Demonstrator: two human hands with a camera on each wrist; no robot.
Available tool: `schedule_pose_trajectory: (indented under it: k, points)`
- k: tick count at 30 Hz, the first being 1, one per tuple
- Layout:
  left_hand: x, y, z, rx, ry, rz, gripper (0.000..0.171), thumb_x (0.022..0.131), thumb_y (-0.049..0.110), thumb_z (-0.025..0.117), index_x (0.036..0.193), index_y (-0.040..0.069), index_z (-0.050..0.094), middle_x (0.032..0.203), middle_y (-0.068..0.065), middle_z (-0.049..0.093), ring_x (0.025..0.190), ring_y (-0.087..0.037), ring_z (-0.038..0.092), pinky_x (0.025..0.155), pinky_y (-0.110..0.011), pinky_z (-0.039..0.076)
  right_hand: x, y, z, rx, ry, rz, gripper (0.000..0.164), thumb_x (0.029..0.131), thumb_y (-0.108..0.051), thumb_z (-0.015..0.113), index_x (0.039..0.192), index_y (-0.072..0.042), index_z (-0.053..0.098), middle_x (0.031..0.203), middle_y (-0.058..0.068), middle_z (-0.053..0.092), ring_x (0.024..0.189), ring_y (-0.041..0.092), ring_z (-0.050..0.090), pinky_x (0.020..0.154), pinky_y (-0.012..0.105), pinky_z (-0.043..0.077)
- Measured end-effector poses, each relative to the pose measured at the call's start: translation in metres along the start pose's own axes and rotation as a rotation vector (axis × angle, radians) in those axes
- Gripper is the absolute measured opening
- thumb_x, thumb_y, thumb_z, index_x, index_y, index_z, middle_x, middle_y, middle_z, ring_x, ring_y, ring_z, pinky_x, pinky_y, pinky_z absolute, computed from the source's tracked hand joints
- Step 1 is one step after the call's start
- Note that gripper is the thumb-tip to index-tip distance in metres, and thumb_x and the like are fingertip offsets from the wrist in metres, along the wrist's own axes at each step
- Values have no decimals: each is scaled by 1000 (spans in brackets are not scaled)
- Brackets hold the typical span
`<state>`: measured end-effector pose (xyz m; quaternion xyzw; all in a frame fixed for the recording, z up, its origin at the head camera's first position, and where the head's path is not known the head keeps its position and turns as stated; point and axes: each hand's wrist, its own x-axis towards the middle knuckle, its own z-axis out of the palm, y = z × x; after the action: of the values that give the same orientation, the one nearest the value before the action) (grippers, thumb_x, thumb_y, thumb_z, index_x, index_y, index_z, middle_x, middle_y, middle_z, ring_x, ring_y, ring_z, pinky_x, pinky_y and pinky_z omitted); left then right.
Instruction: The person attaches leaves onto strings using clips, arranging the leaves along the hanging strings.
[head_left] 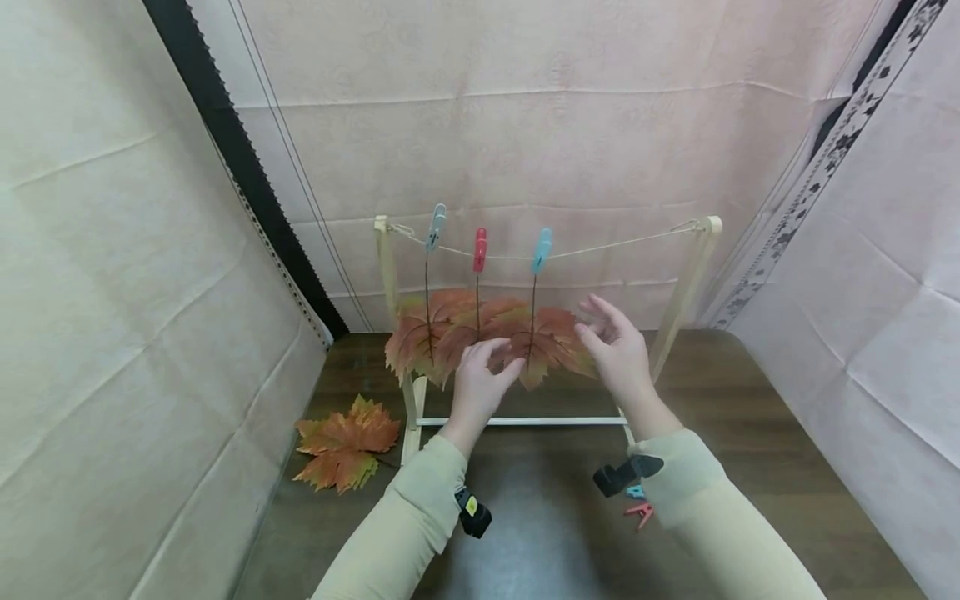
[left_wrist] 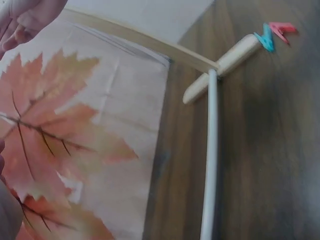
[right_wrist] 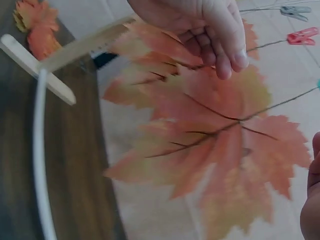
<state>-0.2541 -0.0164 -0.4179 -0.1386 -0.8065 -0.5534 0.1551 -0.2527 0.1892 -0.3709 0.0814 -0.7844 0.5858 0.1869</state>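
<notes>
Three orange-red artificial maple leaves hang by their stems from a string, overlapping side by side. A grey-blue clothespin (head_left: pixel 437 227), a red clothespin (head_left: pixel 480 250) and a blue clothespin (head_left: pixel 542 250) grip the stems. My left hand (head_left: pixel 480 379) is in front of the middle and right leaves, thumb and fingers apart with nothing between them. Beside the right edge of the rightmost leaf (head_left: pixel 555 337), my right hand (head_left: pixel 618 350) has loosely bent fingers and holds nothing. The right wrist view shows that leaf (right_wrist: pixel 225 135) spread wide, its stem running to the blue clothespin.
The string is tied between two posts of a wooden frame (head_left: pixel 686 292) with a white crossbar (head_left: pixel 555 422). Another maple leaf (head_left: pixel 348 444) lies on the dark wooden table at left. A blue clothespin (left_wrist: pixel 267 38) and a red clothespin (left_wrist: pixel 283 30) lie near the frame's right foot.
</notes>
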Motion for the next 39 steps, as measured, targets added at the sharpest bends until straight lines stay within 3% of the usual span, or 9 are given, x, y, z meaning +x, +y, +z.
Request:
schedule_pose_trajectory:
  k: [4, 9, 18, 24, 32, 39]
  points:
    - [-5, -12, -7, 47, -21, -27, 38, 85, 29, 70, 116, 9, 63, 109, -1, 61, 105, -17, 54, 84, -36, 48, -9, 14, 6, 38, -37, 21, 51, 90, -14, 63, 137, -6, 45, 129, 10, 55, 89, 7, 57, 75, 17, 45]
    - [-11, -22, -11, 103, -36, -11, 39, 84, 27, 71, 116, 7, 64, 109, -3, 64, 104, -19, 52, 83, -40, 46, -16, 26, 10, 79, -19, 45, 50, 90, -16, 64, 136, -9, 48, 128, 9, 56, 88, 9, 56, 71, 18, 45]
    - [-24, -47, -16, 155, -43, -42, 36, 84, 29, 72, 115, 12, 65, 109, 1, 64, 104, -18, 52, 86, -39, 45, -33, 50, 8, 19, -19, 170, 50, 91, -18, 63, 138, -11, 47, 130, 9, 55, 88, 8, 57, 72, 18, 44]
    - [-34, -64, -22, 191, -14, -63, 32, 83, 27, 72, 112, 13, 66, 107, 0, 64, 104, -19, 53, 87, -40, 44, -47, 71, 11, 6, -24, 230, 48, 90, -16, 64, 135, -7, 49, 129, 12, 56, 84, 7, 58, 72, 18, 45]
    - [-37, -73, -28, 204, 9, -54, 31, 82, 23, 73, 109, 8, 67, 106, -1, 66, 103, -22, 53, 88, -42, 43, -60, 90, 11, -61, -63, 254, 50, 91, -22, 63, 136, -7, 47, 131, 12, 52, 89, 11, 57, 71, 20, 44]
    - [-48, -85, -38, 244, 39, -98, 24, 83, 23, 72, 103, 11, 69, 101, -2, 66, 98, -27, 55, 84, -43, 44, -73, 102, 14, -71, -77, 313, 50, 91, -17, 63, 137, -6, 46, 130, 14, 55, 89, 13, 60, 73, 21, 45]
